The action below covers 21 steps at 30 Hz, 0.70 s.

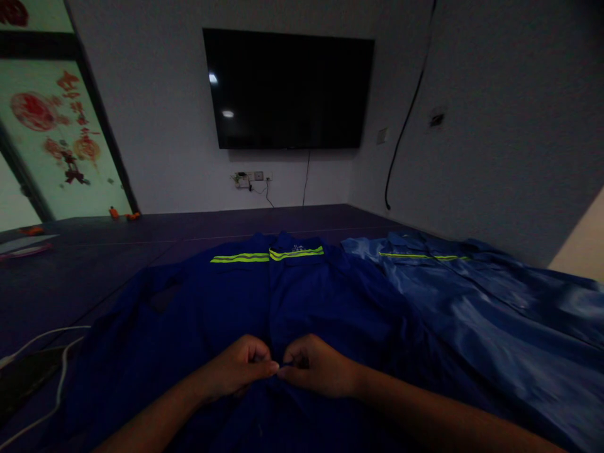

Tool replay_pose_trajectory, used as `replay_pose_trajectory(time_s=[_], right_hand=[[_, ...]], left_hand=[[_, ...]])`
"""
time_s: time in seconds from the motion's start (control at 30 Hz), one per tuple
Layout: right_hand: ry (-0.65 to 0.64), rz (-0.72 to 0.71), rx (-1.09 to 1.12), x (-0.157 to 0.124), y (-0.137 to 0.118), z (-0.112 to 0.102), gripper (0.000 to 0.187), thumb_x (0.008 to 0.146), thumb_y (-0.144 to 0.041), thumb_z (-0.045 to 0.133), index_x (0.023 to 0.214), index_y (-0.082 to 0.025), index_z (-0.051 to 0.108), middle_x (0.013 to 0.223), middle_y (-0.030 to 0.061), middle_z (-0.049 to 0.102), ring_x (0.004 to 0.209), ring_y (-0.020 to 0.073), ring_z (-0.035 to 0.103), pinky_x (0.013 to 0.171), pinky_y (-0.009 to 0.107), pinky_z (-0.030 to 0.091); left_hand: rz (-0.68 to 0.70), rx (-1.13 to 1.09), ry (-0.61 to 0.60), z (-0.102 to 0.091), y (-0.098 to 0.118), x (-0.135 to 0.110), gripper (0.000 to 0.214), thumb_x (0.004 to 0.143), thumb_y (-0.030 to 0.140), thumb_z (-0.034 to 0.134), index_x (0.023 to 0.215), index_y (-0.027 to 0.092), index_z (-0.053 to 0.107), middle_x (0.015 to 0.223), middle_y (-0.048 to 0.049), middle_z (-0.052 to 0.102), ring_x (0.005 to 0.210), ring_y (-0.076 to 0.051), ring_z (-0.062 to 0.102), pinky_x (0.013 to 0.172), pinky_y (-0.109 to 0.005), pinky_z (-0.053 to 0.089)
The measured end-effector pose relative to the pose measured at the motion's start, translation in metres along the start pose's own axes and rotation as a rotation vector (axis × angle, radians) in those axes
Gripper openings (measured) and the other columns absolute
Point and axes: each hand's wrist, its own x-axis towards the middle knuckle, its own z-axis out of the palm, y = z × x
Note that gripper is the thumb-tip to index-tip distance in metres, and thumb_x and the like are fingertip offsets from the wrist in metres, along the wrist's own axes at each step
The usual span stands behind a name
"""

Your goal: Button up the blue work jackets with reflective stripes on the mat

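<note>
With fingers (251,345) curled in and pressed against the thumbs, left hand (238,368) and right hand (325,370) nearly tip to tip, pinching at the front closure of a dark blue jacket (306,302). Hardly any gap at either set of tips; too dark to make out the exact bit of cloth between them. Spread front up on a purple surface (189,229), with collar toward the far edge and one sleeve out toward the left: the same jacket. Across its chest, yellow-green and grey stripes (243,258), with small white lettering just above, right of the closure. Just beside on the right, along the wall, a lighter blue, shiny garment (476,302) with a thin yellow-green stripe. Toward the near left corner, a looped white cable (60,387). Near the far left corner, by a glass door (70,138) with red decorations, small orange objects (133,216). Beyond the far edge, high on the wall, a dark television (290,91); below it, sockets (255,177) with thin wires.
</note>
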Motion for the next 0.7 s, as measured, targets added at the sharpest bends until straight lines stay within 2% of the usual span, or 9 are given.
replay_pose_trajectory(time_s=[0.23,0.4,0.7], right_hand=[[0.049,0.052,-0.014,-0.002,-0.002,0.006,0.023,0.070,-0.029,0.059,0.056,-0.013,0.049,0.046,-0.0069,0.041,0.042,0.0030,0.033,0.037,0.015,0.020],[0.102,0.103,-0.074,-0.004,-0.006,0.010,0.019,0.061,-0.026,0.064,0.057,-0.014,0.049,0.046,-0.0075,0.041,0.041,0.0030,0.033,0.035,0.015,0.019],[0.086,0.026,-0.189,-0.009,-0.011,0.012,0.025,0.059,-0.025,0.062,0.049,-0.016,0.041,0.044,-0.0081,0.035,0.041,0.0029,0.031,0.035,0.015,0.018]], left_hand=[[0.027,0.023,0.022,0.002,-0.002,-0.001,0.040,0.062,0.052,0.060,0.062,0.016,0.044,0.046,0.0101,0.035,0.036,-0.002,0.027,0.035,-0.017,0.018],[0.133,0.104,0.052,0.006,0.001,-0.003,0.030,0.064,0.040,0.060,0.057,0.015,0.045,0.051,0.0072,0.039,0.048,-0.004,0.031,0.044,-0.018,0.023],[0.143,0.172,0.022,0.012,0.004,-0.007,0.023,0.064,0.032,0.057,0.056,0.016,0.043,0.050,0.0071,0.037,0.048,-0.005,0.029,0.045,-0.018,0.021]])
